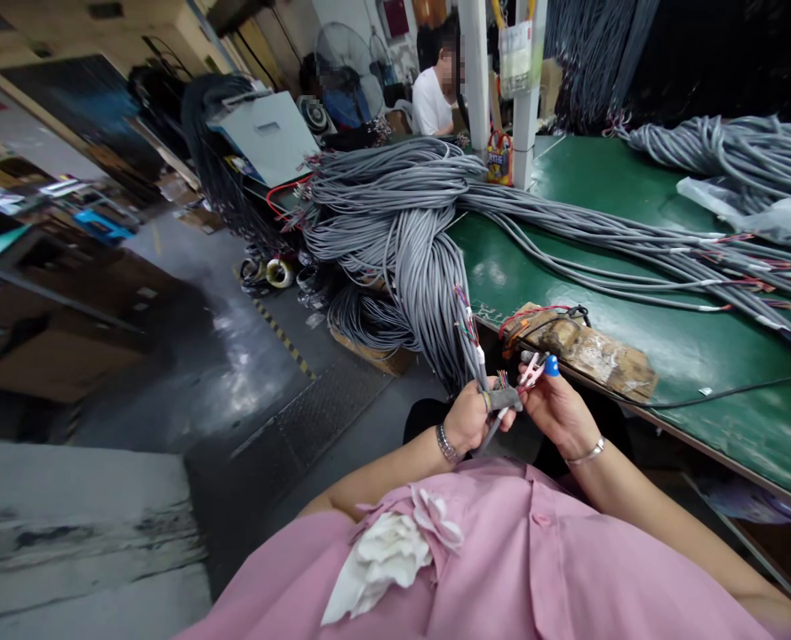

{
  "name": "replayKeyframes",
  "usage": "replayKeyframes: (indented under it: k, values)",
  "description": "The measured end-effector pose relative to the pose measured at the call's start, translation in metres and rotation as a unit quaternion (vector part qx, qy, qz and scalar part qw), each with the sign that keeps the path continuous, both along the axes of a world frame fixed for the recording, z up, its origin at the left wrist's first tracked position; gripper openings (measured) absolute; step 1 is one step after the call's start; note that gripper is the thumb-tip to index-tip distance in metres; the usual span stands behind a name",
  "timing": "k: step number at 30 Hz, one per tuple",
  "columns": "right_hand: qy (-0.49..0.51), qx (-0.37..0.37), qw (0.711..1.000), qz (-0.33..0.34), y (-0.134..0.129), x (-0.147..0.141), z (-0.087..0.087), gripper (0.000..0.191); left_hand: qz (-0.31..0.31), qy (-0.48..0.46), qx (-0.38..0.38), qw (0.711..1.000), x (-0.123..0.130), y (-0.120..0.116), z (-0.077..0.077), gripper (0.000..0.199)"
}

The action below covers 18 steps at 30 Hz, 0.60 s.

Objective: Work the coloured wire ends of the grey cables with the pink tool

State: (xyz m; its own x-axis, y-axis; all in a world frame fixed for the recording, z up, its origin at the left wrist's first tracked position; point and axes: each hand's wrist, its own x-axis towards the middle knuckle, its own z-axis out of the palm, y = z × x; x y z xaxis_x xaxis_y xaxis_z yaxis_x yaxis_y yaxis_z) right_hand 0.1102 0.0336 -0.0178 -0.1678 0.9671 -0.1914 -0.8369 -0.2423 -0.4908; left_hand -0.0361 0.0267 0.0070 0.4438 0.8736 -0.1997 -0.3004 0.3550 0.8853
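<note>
In front of my pink shirt, my left hand [472, 420] is closed around a grey cable [493, 433]. A grey cover wraps one of its fingers, and a fan of thin coloured wire ends [502, 380] stands up beside it. Close on the right, my right hand [559, 413] pinches a small pink-and-white piece [532, 372], too small to identify surely. A blue fingertip cover [551, 365] shows on this hand. Just beyond my left hand, a thick bundle of grey cables [428, 284] hangs over the table edge, with stripped coloured ends and a white sleeve.
A worn wooden block [582, 351] with red and black leads lies at the edge of the green table [635, 347]. More grey cables [722, 151] lie at the back right. A white post [524, 116] rises from the table. A person in white [430, 102] sits behind.
</note>
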Motion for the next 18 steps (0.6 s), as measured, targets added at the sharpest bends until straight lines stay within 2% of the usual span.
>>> replayKeyframes:
  k: [5,10,18]
  values:
    - [-0.008,-0.002,1.0,-0.004,0.0,-0.001,-0.002,0.02,0.021,0.033,-0.018,0.999,0.003,-0.002,0.002,0.031]
    - [-0.01,-0.002,1.0,0.002,0.0,0.0,-0.004,0.024,0.009,0.054,-0.003,0.999,0.001,-0.003,0.0,0.035]
    - [0.027,-0.011,0.997,0.074,-0.008,0.008,-0.011,0.04,-0.012,0.032,0.021,0.999,-0.011,-0.011,-0.008,0.027]
